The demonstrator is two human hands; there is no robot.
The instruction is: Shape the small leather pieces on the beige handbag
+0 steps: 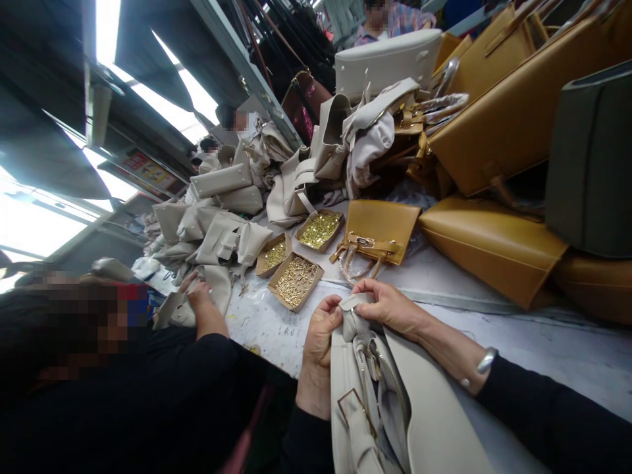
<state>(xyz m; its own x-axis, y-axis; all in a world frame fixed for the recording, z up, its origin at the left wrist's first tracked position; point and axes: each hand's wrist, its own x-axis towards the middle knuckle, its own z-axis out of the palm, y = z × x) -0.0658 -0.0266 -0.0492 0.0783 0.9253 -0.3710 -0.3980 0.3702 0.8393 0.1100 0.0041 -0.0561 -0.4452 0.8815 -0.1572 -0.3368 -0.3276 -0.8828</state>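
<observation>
A cream handbag (pixel 434 421) lies at the front edge of the table, its top toward me, with an open zipped pocket and a metal buckle showing. My left hand (pixel 320 329) pinches the bag's far end from the left side. From the right, my right hand (pixel 388 306) grips the same end, fingers and thumb pressed on the folded leather. Both hands nearly meet there; whether a small fitting is between the fingers is hidden. Beyond them stand cardboard trays of small gold metal parts, the nearest tray (pixel 296 282) just past my left hand.
A mustard handbag (pixel 382 224) lies beyond my right hand, with larger mustard bags (pixel 494 240) and a dark bag (pixel 592 164) piled at right. Cream bags (pixel 222 237) are heaped at the back left. A co-worker's hand (pixel 200 296) works on a cream piece at left.
</observation>
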